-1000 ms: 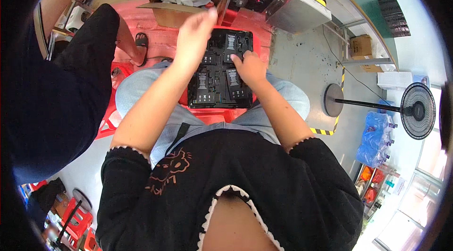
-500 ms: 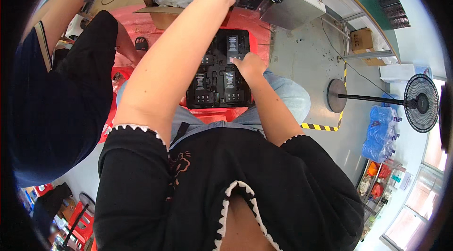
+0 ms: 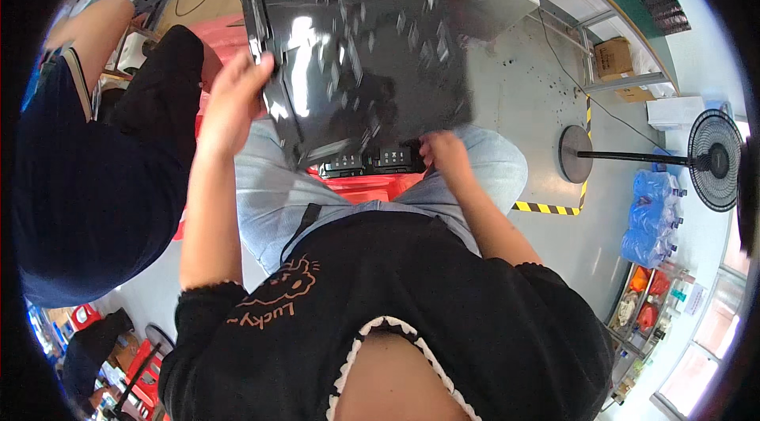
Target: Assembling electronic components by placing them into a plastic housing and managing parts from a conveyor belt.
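Note:
A large, shiny black plastic tray (image 3: 388, 64) is tilted in front of me, streaked by motion. My left hand (image 3: 231, 104) grips its left edge, thumb on top. Beneath it, between my knees, lies another black tray (image 3: 336, 175), mostly covered by the raised one. Flat black battery packs (image 3: 392, 156) show at its near side. My right hand (image 3: 446, 153) is at the right side of that lower tray, just by the raised tray's near right corner. Its fingers are curled, and what they hold, if anything, is hidden.
A person in dark clothes (image 3: 95, 183) sits close on my left. To the right stand a pedestal fan (image 3: 715, 158), blue-wrapped water bottles (image 3: 653, 215) and a shelf rack (image 3: 645, 310). A workbench frame (image 3: 625, 87) with a cardboard box (image 3: 613, 58) is at the far right.
My left hand has come back from the bench at the top, bringing the black tray over the lower one. My right hand has moved down and right, off the battery packs.

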`<action>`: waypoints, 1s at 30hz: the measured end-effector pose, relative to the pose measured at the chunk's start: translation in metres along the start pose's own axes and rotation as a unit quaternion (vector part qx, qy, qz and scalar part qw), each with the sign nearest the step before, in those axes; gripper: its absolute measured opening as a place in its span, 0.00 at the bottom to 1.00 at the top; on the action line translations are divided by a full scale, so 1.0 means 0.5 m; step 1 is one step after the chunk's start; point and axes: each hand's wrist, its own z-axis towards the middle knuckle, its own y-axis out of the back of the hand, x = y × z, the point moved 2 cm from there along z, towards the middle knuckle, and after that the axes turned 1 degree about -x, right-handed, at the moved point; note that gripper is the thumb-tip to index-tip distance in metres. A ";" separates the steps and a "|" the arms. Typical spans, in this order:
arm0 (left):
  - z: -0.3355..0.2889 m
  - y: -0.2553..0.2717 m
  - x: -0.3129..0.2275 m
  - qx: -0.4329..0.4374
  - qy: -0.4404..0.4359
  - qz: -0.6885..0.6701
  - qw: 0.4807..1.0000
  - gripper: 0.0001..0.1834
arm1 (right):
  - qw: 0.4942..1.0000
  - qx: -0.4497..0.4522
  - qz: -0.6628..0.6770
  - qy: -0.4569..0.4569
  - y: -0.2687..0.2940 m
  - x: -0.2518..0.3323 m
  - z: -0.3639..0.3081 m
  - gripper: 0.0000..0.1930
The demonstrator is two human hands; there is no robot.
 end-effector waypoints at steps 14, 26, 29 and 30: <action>0.040 0.018 0.396 -0.115 -0.060 0.459 0.879 0.20 | 0.927 -0.072 -0.366 -0.034 0.015 -0.056 0.219 0.30; 0.057 0.013 0.345 -0.093 0.004 0.438 0.894 0.19 | 0.822 0.264 -0.460 -0.208 0.023 0.116 0.142 0.32; 0.090 0.016 0.216 -0.145 -0.160 0.459 0.862 0.18 | 0.854 0.262 -0.449 0.037 0.035 0.367 0.116 0.25; 0.109 0.007 0.145 -0.159 -0.209 0.423 0.867 0.17 | 0.863 0.222 -0.422 0.166 0.053 0.449 0.121 0.22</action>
